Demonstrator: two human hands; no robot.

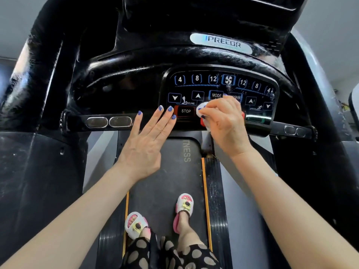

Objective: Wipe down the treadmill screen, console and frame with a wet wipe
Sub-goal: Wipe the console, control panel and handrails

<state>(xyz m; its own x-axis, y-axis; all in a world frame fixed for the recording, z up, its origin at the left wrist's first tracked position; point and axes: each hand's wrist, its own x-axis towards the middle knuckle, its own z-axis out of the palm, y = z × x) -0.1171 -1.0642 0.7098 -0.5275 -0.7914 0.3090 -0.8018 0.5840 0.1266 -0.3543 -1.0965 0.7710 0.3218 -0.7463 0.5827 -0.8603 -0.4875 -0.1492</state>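
Observation:
The black treadmill console point(136, 82) fills the upper view, with a button panel point(221, 88) showing number keys, arrows and a red STOP button point(185, 111). My right hand point(223, 121) grips a bunched white wet wipe point(201, 109) and presses it on the panel just right of the STOP button, over a red knob. My left hand point(147, 140) hovers with fingers straight and spread, its fingertips at the panel's lower edge left of the STOP button. It holds nothing. The screen above the PRECOR badge point(221, 42) is mostly out of view.
A black handlebar with metal pulse sensors point(108, 122) runs across below the console. Thick black frame arms point(35, 74) rise on both sides. Below, my feet in white slippers point(184, 204) stand on the grey belt point(165, 181) between side rails.

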